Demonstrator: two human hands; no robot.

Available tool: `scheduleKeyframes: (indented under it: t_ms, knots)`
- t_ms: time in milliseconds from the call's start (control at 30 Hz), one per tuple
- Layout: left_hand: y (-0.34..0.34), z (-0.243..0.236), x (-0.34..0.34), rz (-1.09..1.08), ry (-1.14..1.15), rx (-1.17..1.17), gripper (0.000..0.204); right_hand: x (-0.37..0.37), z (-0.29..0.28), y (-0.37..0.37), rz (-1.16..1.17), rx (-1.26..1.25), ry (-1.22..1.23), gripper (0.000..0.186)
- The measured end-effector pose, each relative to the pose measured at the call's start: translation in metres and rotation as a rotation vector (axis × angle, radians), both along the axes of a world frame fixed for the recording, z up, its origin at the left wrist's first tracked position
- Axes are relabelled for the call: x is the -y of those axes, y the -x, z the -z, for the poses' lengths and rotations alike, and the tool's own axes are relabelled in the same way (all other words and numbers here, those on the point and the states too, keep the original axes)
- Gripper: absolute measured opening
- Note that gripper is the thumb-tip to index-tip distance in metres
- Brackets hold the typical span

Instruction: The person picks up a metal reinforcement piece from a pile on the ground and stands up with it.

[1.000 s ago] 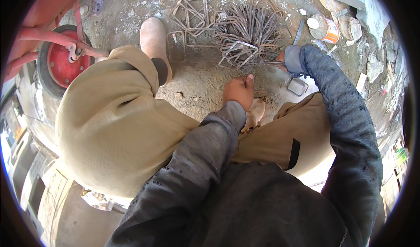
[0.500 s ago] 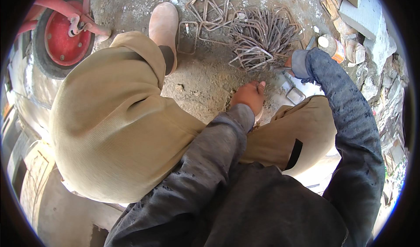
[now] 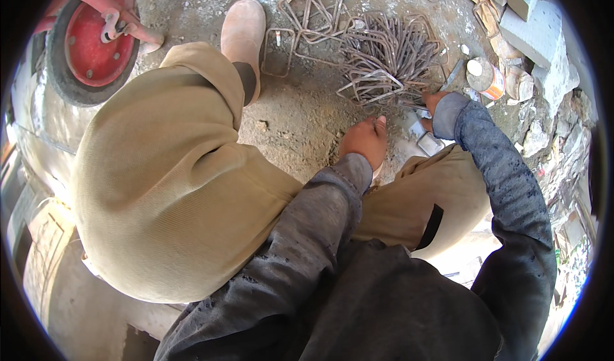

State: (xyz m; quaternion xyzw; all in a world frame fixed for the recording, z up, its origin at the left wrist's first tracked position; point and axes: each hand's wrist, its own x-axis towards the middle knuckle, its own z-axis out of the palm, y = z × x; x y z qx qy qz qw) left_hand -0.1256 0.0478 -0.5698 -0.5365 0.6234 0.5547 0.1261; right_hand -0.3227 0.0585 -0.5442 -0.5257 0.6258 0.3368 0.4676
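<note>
**Hands low at a heap of bent steel rods**

The heap of bent steel rods (image 3: 390, 60) lies on the dirt ground (image 3: 300, 111) at about 1 o'clock from the middle of the view. The rods are bent into closed rectangles and thrown one over another, so they tangle. Probably they were dropped here to be within reach of a crouching person.

The right hand (image 3: 432, 102) is at the lower right edge of the heap, at 5 o'clock from it. It touches the rods or something small and pale just beside them; the sleeve hides the fingers, so I cannot tell if it grips anything. The left hand (image 3: 364, 140) is near the ground at 7 o'clock from the heap, closed in a loose fist. I cannot tell if something is inside it. The two hands are apart.

At 9 o'clock from the heap a few loose rod frames (image 3: 307, 15) lie flat and separate, near the toe of a tan boot (image 3: 245, 38). A small tin can (image 3: 486, 76) stands at 3 o'clock, beside grey stone blocks (image 3: 531, 28). A red wheel (image 3: 89, 41) is far at 9 o'clock.
</note>
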Motion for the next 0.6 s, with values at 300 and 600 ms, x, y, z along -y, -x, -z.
scheduleKeyframes:
  t_ms: [300,600]
  knots:
    - [-0.001,0.008,-0.001,-0.078,-0.028,0.008,0.041,-0.053,-0.036,0.016,0.152,-0.075,0.054,0.034]
    - [0.006,0.007,-0.009,-0.106,0.016,0.007,0.040,-0.072,-0.001,0.028,0.088,-0.225,0.250,0.018]
